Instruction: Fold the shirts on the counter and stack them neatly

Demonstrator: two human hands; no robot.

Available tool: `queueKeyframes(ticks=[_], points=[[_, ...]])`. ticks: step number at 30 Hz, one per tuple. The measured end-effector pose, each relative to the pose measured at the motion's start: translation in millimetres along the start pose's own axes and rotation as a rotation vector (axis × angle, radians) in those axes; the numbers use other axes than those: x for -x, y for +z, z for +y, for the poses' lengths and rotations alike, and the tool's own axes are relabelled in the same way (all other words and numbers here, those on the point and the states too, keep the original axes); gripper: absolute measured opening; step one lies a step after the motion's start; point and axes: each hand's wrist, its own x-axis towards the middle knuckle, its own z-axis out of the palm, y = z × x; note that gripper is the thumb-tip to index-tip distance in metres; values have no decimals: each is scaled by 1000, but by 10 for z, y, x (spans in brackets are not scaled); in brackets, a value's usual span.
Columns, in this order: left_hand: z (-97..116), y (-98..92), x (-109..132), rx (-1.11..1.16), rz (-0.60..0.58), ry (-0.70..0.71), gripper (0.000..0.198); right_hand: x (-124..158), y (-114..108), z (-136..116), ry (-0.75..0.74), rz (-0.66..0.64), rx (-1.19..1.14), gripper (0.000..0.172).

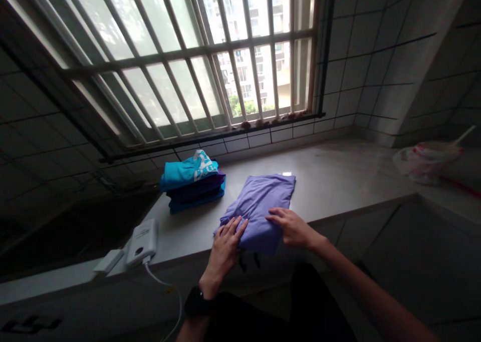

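A purple garment (263, 202), folded into a rough rectangle with creases, lies on the counter, its near end hanging over the front edge. My left hand (227, 239) rests on its near left part, palm down with fingers spread. From the right side, my right hand (291, 225) reaches over the garment's edge; its index finger stretches across the cloth, while the thumb and lower fingers are partly hidden. Left of the garment stands a stack of folded clothes (193, 182), turquoise with white print on top, dark purple and blue below.
A white power bank (143, 242) with a cable and a small white block (108, 261) sit at the counter's (330, 172) front left, beside a dark sink (75, 227). A plastic-wrapped container (430, 156) stands far right. A barred window (210, 51) is behind.
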Motion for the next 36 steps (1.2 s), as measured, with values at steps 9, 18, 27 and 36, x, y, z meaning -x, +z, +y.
queueKeyframes(ticks=[9, 18, 27, 36], points=[[15, -538, 1, -18, -201, 47, 54, 349, 358, -252, 10, 359, 85, 40], [46, -1098, -920, -63, 305, 9, 47, -217, -320, 90, 449, 420, -222, 30], [226, -201, -1316, 224, -116, -573, 46, -395, -90, 554, 668, 276, 92, 33], [105, -104, -1421, 668, -83, -530, 46, -371, -23, 716, 649, 405, -215, 34]])
